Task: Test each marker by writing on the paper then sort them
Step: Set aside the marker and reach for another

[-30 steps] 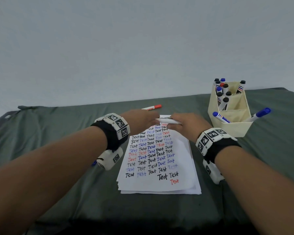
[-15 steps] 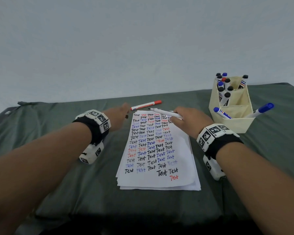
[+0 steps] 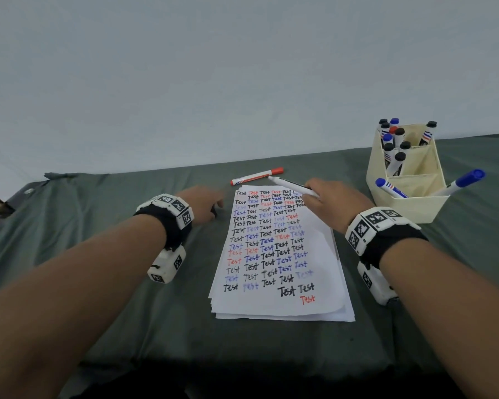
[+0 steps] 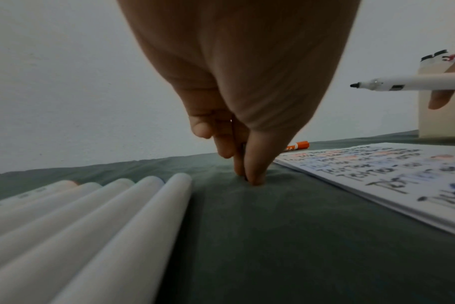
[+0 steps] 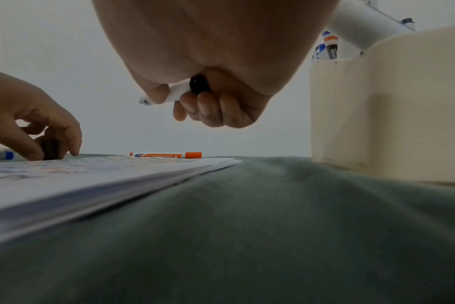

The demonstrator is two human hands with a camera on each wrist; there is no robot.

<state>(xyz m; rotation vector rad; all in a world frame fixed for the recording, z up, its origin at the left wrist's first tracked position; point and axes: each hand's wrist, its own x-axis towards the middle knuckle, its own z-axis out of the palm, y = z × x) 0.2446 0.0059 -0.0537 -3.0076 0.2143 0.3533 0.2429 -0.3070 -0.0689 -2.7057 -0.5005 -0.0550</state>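
Observation:
My right hand [image 3: 326, 201] grips a white marker [image 3: 291, 184] with its cap off. Its black tip [image 4: 354, 85] points left, just above the top of the paper stack [image 3: 277, 254], which is covered with rows of "Test". My left hand [image 3: 206, 204] is down on the green cloth just left of the paper and pinches the black cap [image 5: 50, 149] between thumb and fingers. A capped red marker [image 3: 257, 176] lies beyond the paper's top edge. Several white markers [image 4: 91, 216] lie side by side under my left wrist.
A cream organizer [image 3: 409, 203] stands at the right. Its back compartments hold several capped markers [image 3: 395, 145], and two blue-capped markers [image 3: 391, 188] lean out of the front one. The green cloth [image 3: 156, 326] covers the table, with a pale wall behind.
My hands have come apart: the left pulled the cap off, moved left and came down to the cloth. The right keeps the uncapped marker and has drawn slightly right.

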